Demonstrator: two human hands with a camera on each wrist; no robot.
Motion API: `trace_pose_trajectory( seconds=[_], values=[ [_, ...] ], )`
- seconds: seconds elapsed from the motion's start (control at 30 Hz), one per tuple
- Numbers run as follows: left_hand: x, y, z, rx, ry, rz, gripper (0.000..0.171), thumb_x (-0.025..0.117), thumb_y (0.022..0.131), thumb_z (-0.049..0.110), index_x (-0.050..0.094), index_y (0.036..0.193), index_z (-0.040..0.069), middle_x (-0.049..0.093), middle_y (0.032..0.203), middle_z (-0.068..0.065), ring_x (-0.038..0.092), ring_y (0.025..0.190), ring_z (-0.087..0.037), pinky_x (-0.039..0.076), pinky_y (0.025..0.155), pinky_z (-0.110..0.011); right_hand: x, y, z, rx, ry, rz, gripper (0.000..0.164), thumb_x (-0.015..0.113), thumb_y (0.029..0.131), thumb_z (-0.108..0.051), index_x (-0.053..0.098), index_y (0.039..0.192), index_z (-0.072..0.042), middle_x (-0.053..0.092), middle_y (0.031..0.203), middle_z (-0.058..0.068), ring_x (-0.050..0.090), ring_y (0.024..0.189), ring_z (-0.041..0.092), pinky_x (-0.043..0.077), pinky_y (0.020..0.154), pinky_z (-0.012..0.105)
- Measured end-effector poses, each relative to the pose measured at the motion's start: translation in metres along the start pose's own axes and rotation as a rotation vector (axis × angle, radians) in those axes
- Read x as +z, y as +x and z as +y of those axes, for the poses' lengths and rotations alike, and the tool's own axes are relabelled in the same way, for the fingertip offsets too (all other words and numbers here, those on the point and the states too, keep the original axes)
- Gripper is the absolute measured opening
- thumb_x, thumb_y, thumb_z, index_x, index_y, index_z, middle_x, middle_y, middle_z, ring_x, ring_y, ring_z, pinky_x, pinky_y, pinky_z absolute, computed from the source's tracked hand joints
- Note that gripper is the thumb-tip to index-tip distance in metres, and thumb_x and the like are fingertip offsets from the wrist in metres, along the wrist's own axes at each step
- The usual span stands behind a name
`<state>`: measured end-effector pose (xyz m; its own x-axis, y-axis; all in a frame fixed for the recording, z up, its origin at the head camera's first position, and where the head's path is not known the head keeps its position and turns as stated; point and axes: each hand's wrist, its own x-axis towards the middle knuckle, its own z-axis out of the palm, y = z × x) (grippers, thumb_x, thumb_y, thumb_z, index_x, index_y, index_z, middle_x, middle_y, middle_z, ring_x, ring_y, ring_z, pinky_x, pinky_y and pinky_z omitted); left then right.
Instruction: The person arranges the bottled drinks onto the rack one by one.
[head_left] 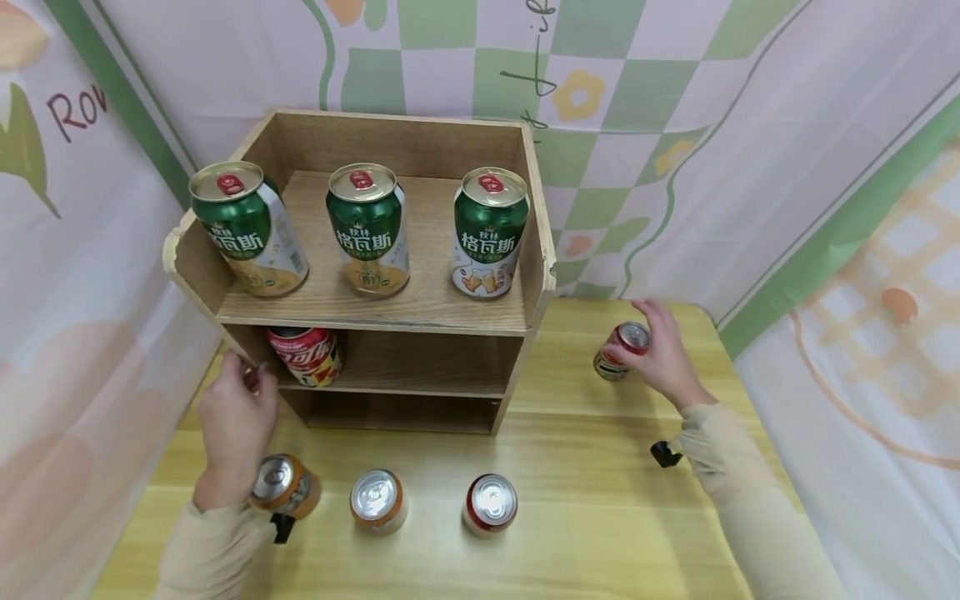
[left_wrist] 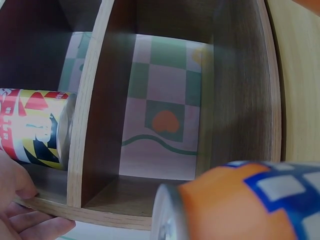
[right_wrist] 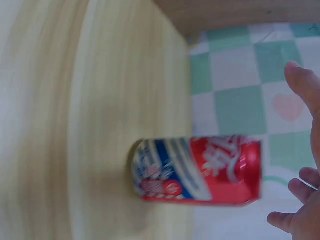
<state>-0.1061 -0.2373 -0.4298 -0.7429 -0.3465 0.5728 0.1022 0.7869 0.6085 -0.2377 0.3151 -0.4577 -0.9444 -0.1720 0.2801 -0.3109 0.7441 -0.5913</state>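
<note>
My left hand (head_left: pixel 238 417) is at the left edge of the wooden shelf unit (head_left: pixel 420 323), its fingers loosely bent. Close beside it, a red can with a yellow and black pattern (head_left: pixel 309 357) stands on the middle board. In the left wrist view, part of the hand (left_wrist: pixel 12 192) lies next to that can (left_wrist: pixel 37 127), with other fingers outside the side panel; contact is unclear. My right hand (head_left: pixel 663 358) is spread around a red soda can (head_left: pixel 615 354) standing on the table. In the right wrist view, its fingers are apart from this can (right_wrist: pixel 200 170).
Three green and white cans stand on the top board, among them a middle one (head_left: pixel 367 229). Before the unit stand two orange cans (head_left: pixel 288 486) (head_left: pixel 378 502) and a red-rimmed can (head_left: pixel 489 506) on the wooden table (head_left: pixel 585 517). Patterned cloth (head_left: pixel 600 167) hangs behind.
</note>
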Motion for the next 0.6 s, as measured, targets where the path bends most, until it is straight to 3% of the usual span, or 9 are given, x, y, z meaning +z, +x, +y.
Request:
trace_pose_trajectory(
  seconds=[0.17, 0.37, 0.6],
  values=[
    [0.000, 0.000, -0.001, 0.000, 0.004, 0.007, 0.013, 0.059, 0.091, -0.007, 0.060, 0.101, -0.015, 0.069, 0.087, -0.035, 0.070, 0.071, -0.049, 0.059, 0.060, -0.060, 0.007, -0.002, 0.014, 0.033, -0.029, -0.008, 0.080, 0.083, 0.085, -0.018, 0.040, 0.149, 0.005, 0.027, 0.154, 0.037, 0.024, 0.141, 0.058, 0.027, 0.109, 0.076],
    [0.000, 0.000, -0.001, -0.004, 0.005, 0.007, 0.014, 0.059, 0.091, -0.006, 0.060, 0.102, -0.014, 0.069, 0.088, -0.035, 0.070, 0.072, -0.049, 0.059, 0.061, -0.060, 0.016, -0.005, 0.025, 0.073, -0.027, -0.012, 0.069, 0.072, 0.096, -0.021, 0.038, 0.149, 0.007, 0.026, 0.152, 0.040, 0.031, 0.137, 0.060, 0.030, 0.108, 0.076],
    [0.000, 0.000, 0.000, -0.013, 0.012, -0.001, 0.013, 0.060, 0.091, -0.006, 0.060, 0.101, -0.014, 0.070, 0.089, -0.035, 0.070, 0.073, -0.050, 0.059, 0.062, -0.060, 0.026, -0.008, 0.035, 0.088, 0.004, 0.019, 0.069, 0.070, 0.098, -0.021, 0.036, 0.152, 0.004, 0.034, 0.147, 0.039, 0.037, 0.134, 0.056, 0.034, 0.107, 0.073]
  ],
)
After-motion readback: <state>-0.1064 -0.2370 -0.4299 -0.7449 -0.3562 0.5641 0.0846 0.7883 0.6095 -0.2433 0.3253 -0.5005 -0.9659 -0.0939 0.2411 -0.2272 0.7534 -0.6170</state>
